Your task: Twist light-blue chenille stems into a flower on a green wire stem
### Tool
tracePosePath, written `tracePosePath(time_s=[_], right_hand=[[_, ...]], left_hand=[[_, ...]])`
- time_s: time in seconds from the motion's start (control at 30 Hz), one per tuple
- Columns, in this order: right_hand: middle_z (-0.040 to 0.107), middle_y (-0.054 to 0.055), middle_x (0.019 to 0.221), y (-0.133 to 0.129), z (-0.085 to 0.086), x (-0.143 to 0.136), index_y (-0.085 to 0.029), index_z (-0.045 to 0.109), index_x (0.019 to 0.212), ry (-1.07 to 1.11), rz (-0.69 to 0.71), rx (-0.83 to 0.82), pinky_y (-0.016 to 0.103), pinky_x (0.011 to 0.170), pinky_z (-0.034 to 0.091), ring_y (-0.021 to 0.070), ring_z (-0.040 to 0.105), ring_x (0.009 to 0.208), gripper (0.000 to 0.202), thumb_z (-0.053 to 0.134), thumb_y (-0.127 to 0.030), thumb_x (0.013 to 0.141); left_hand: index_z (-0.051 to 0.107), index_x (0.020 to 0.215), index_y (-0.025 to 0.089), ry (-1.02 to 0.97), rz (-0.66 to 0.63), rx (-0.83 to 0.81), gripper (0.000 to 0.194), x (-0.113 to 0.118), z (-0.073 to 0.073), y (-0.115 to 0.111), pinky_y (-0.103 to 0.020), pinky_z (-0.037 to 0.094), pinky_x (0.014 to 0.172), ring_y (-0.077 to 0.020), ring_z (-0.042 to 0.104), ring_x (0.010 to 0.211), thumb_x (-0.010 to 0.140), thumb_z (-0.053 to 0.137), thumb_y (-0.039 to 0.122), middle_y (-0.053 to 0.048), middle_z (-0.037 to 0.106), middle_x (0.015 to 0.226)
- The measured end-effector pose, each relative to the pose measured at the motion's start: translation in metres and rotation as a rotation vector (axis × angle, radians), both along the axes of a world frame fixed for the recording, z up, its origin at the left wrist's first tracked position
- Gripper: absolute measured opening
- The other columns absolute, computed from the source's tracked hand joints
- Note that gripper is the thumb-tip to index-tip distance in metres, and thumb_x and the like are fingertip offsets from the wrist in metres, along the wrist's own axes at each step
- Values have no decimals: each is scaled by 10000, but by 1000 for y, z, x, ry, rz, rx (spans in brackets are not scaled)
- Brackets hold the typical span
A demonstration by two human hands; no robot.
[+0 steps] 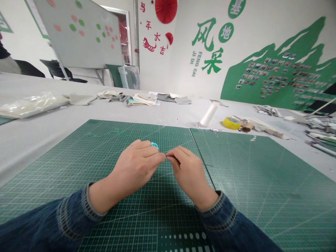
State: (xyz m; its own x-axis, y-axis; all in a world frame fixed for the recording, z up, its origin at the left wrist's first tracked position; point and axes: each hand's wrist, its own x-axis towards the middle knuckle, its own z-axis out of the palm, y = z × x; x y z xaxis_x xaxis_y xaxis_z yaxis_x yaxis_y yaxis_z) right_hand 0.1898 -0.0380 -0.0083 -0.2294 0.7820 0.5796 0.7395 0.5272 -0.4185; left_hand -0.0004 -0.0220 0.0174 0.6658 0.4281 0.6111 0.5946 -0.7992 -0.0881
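Note:
My left hand (139,161) is closed, and a small bright blue curved piece (154,144) shows above its fingers; the rest of that piece is hidden. My right hand (187,171) pinches thumb against forefinger, almost touching the left fingertips. Between the two pinches shows a tiny bit of thin dark cord (166,156). Another dark strand (208,165) sticks out past the right hand's outer side; whether it is the same cord I cannot tell. Both hands hover over a green cutting mat (126,217) with a white grid.
A second green mat (262,175) adjoins on the right. Green thread scraps (117,131) lie on the left mat. Behind stand a white thread cone (209,114) and a yellow tape roll (231,123). Fabric pieces (145,99) and a plastic-wrapped bundle (34,105) lie farther back.

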Motion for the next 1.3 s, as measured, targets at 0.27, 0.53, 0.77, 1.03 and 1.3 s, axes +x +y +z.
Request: tracePosePath(time_s=[0.27,0.53,0.77,1.03,1.3], right_hand=[[678,34,825,-2,4,1,-186,663,859,-237,167,-36,317,717,434,192,582,799,150,555,-117,937],[693,-37,776,-5,20,3,-204,671,787,122,387,-275,246,689,443,117,606,730,159,659,-61,856],[649,-36,642,-3,18,4,-208,673,790,734,328,-489,247,558,401,113,536,586,70,677,-150,829],[629,-41,627,3,8,0,-200,639,766,1019,212,-487,241,556,381,98,479,559,71,685,-195,820],[635,-32,660,0,8,-3,-203,630,767,718,-35,-296,267,589,423,128,546,608,92,629,-149,840]], left_hand=[[725,817,205,4,-23,-206,190,-14,10,17,-327,361,664,-167,523,687,943,587,238,7,648,704],[769,759,221,-292,-29,-952,81,-22,11,33,-265,423,638,-148,598,693,800,721,271,5,684,716],[697,764,173,-873,-138,-1464,97,-2,-20,30,-224,334,568,-90,448,595,747,744,256,28,590,676],[673,772,175,-963,-166,-1371,127,15,-27,16,-232,361,606,-105,481,673,748,761,264,20,606,742],[733,794,205,-538,-17,-756,87,16,-18,-2,-232,339,521,-92,460,530,847,664,215,47,610,613]])
